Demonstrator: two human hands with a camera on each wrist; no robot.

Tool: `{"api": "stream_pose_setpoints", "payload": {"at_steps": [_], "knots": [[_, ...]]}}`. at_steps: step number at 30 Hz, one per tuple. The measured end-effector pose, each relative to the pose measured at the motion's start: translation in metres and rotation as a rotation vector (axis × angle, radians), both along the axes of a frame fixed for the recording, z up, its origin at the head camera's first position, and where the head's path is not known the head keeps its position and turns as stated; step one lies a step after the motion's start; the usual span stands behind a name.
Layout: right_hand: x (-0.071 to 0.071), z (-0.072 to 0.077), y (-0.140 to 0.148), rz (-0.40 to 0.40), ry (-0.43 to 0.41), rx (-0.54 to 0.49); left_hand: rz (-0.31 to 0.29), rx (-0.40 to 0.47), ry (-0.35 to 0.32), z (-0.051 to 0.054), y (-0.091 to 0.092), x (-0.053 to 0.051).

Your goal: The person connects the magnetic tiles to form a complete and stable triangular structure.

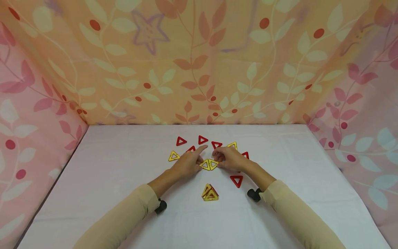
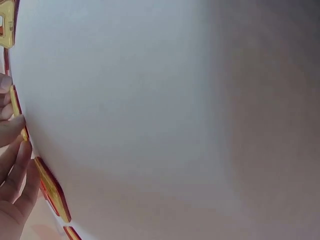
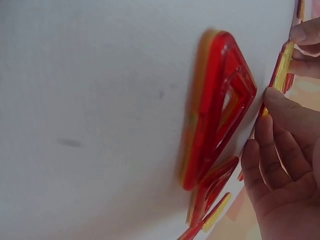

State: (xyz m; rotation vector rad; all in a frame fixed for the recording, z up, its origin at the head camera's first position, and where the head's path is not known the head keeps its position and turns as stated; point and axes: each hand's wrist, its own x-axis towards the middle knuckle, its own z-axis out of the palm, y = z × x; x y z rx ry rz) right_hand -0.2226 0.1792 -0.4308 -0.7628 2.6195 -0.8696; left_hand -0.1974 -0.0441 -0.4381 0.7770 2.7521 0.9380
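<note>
Two yellow triangle tiles (image 1: 209,164) lie edge to edge between the hands in the head view. The left hand (image 1: 189,163) pinches their left end, its index finger stretched out forward. At their right end the right hand (image 1: 229,158) grips with thumb and fingers. In the right wrist view, the yellow piece (image 3: 282,70) with a red edge is held between the right hand (image 3: 287,155) and fingertips of the other hand. The left wrist view shows the left hand (image 2: 17,185) at its left edge, by a yellow piece (image 2: 19,112).
Nearer the body stands a small yellow and red pyramid (image 1: 210,193). Red triangles lie beyond the hands, among them one (image 1: 181,141) at back left, and another (image 1: 237,181) right of centre. A yellow triangle (image 1: 173,156) lies left of the left hand.
</note>
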Motion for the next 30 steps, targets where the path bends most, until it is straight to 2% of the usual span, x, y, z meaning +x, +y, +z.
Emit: {"api": "stream_pose_setpoints", "payload": {"at_steps": [6, 14, 19, 25, 30], "knots": [[0.0004, 0.0003, -0.0007, 0.001, -0.002, 0.011, 0.014, 0.031, -0.026, -0.0003, 0.0014, 0.0015], [0.0021, 0.0016, -0.0017, -0.008, 0.015, 0.027, 0.006, 0.028, -0.012, 0.0015, 0.0004, 0.0038], [0.0020, 0.0016, -0.0018, 0.001, 0.021, 0.021, 0.004, 0.054, 0.024, 0.0041, -0.0001, 0.0052], [0.0038, 0.0037, -0.0027, 0.001, 0.023, 0.023, -0.011, 0.131, 0.045, 0.0033, 0.0019, 0.0020], [0.0053, 0.0039, -0.0035, -0.008, 0.030, 0.036, -0.010, 0.250, 0.010, -0.0009, 0.0064, 0.0005]]}}
